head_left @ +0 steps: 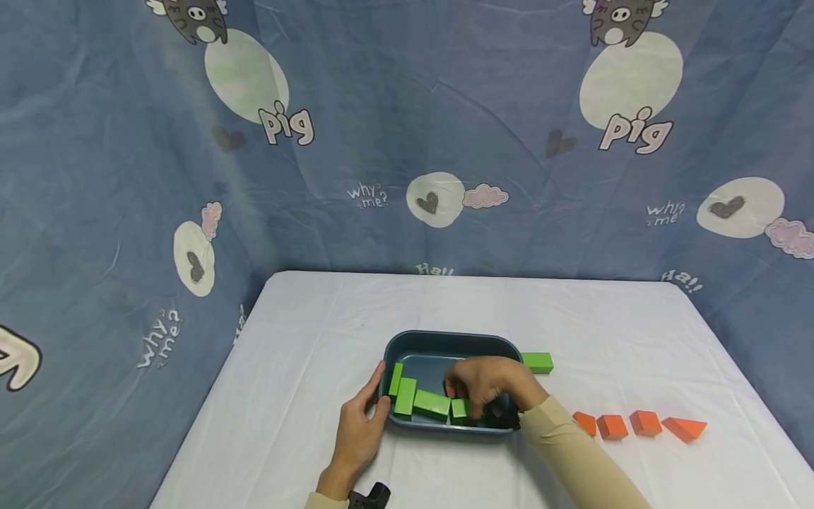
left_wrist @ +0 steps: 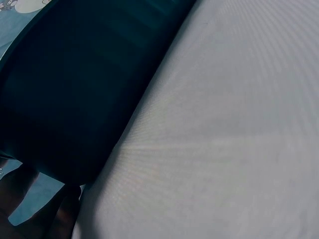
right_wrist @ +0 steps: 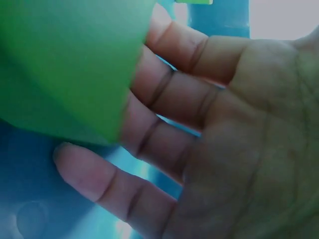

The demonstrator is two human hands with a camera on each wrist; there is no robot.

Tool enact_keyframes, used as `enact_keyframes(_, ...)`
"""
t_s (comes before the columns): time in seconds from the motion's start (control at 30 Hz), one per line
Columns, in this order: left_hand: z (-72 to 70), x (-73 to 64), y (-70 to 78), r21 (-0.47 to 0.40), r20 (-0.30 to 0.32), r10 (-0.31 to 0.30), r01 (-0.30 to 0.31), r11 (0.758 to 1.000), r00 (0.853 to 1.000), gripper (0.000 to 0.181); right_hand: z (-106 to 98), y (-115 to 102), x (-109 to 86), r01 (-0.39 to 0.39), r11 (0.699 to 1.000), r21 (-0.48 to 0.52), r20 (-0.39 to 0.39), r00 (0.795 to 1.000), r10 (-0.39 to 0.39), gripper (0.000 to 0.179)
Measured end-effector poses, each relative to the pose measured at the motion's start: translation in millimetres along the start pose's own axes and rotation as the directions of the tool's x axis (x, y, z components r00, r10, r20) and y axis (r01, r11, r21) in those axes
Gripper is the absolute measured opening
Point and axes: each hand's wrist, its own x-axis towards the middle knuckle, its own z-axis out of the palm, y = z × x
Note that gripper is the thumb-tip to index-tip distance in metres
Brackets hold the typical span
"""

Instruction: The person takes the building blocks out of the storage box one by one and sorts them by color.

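A dark blue rectangular tray sits on the white table. Inside, along its left and front sides, lie a thin green block, an oblong green block and another green block. My right hand reaches into the tray and holds a green block at the front wall; the right wrist view shows fingertips against this block, with the thumb hidden. My left hand touches the tray's left end with extended fingers. In the left wrist view, its fingertips meet the outer wall.
One more green block lies outside the tray by its right end. To the right on the table stand several orange blocks, among them a cube and a wedge. A blue printed cloth hangs behind the table.
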Motion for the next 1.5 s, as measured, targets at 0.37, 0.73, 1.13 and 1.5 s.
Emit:
enact_keyframes(0.37,8.2,2.4,-36.6,0.007,-0.004,0.032,-0.032,0.999,0.999,0.052,-1,2,-4.7,-0.075,0.981,-0.176,-0.125,0.991,0.053,0.048)
enact_keyframes(0.73,11.9,4.1,-41.1,0.003,0.009,0.086,-0.086,0.996,0.996,0.052,-7,9,-10.8,-0.005,0.980,-0.200,-0.227,0.973,-0.041,0.044)
enact_keyframes(1.13,10.3,6.5,-43.4,0.027,0.008,0.111,-0.111,0.993,0.994,0.052,-30,8,-31.2,0.253,0.953,-0.168,-0.399,0.866,-0.300,0.043)
enact_keyframes(1.5,7.6,1.2,-41.4,0.046,-0.020,0.073,-0.073,0.996,0.997,0.053,-39,16,-53.1,0.204,0.977,-0.065,-0.533,0.821,-0.207,0.042)
